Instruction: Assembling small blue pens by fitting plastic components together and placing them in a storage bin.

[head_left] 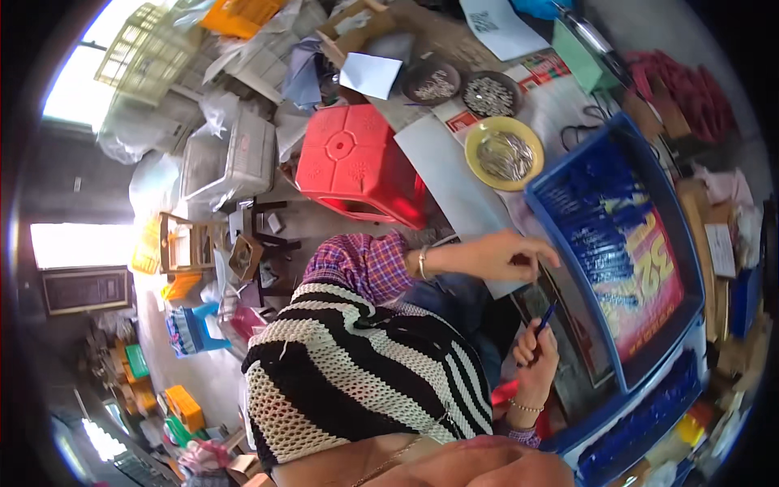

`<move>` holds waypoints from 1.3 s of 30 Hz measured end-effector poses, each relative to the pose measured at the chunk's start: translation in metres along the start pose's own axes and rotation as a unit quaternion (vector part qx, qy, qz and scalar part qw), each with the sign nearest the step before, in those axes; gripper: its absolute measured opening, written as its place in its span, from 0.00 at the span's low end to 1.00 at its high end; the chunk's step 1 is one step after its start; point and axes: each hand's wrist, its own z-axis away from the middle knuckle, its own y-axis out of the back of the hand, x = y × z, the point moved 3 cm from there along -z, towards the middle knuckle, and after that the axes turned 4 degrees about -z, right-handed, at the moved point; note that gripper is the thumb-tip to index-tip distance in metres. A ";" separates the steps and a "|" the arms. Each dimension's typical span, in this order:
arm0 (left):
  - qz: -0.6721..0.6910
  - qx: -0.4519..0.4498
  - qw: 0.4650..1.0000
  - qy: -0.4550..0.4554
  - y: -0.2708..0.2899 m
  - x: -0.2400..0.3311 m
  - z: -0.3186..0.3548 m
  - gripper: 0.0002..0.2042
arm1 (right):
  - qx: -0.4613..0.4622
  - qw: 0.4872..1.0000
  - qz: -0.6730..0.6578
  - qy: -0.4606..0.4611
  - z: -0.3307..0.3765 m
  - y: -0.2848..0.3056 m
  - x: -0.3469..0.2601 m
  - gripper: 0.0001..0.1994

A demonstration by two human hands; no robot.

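left hand: pinched narrow on something small and dark right at the near rim of the big blue plastic tray, can't make out what it is

right hand: curled around a thin blue pen-like stick, tip pointing up toward that same rim

risk: the tray looks propped at a slant, so I'd guess a nudge from either hand could send it sliding toward the lap (the small piece would be easy to fumble too)

blue tray contents: rows of tiny dark blue bits up top, a red and yellow printed sheet lining the bottom

yellow round plastic bowl: heap of small silvery metal pieces

two dark round dishes: more silvery bits, just beside each other

lower blue crate: packed with dark blue stuff
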 end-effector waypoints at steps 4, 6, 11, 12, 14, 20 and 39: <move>-0.201 0.205 0.958 -0.028 0.095 -0.013 0.017 0.10 | -0.045 0.999 -0.005 -0.013 -0.010 -0.008 0.001 0.14; -0.309 0.289 0.905 0.035 0.159 -0.022 0.028 0.09 | -0.057 0.998 -0.004 -0.019 -0.015 -0.011 0.002 0.14; -0.386 0.390 0.833 0.074 0.277 -0.065 0.039 0.12 | -0.074 0.997 0.020 -0.028 -0.018 -0.019 0.002 0.14; -0.403 0.370 0.829 0.114 0.286 -0.070 0.040 0.13 | -0.071 0.997 0.020 -0.025 -0.019 -0.021 0.002 0.14; -0.437 0.349 0.814 0.154 0.296 -0.083 0.038 0.14 | -0.061 0.997 0.032 -0.022 -0.019 -0.024 0.004 0.14; -0.515 0.345 0.760 0.197 0.281 -0.083 0.019 0.11 | -0.057 0.998 0.039 0.003 -0.023 -0.036 0.006 0.15; -0.426 0.397 0.805 0.118 0.276 -0.087 0.005 0.09 | -0.034 0.995 0.085 0.040 -0.006 -0.024 0.002 0.15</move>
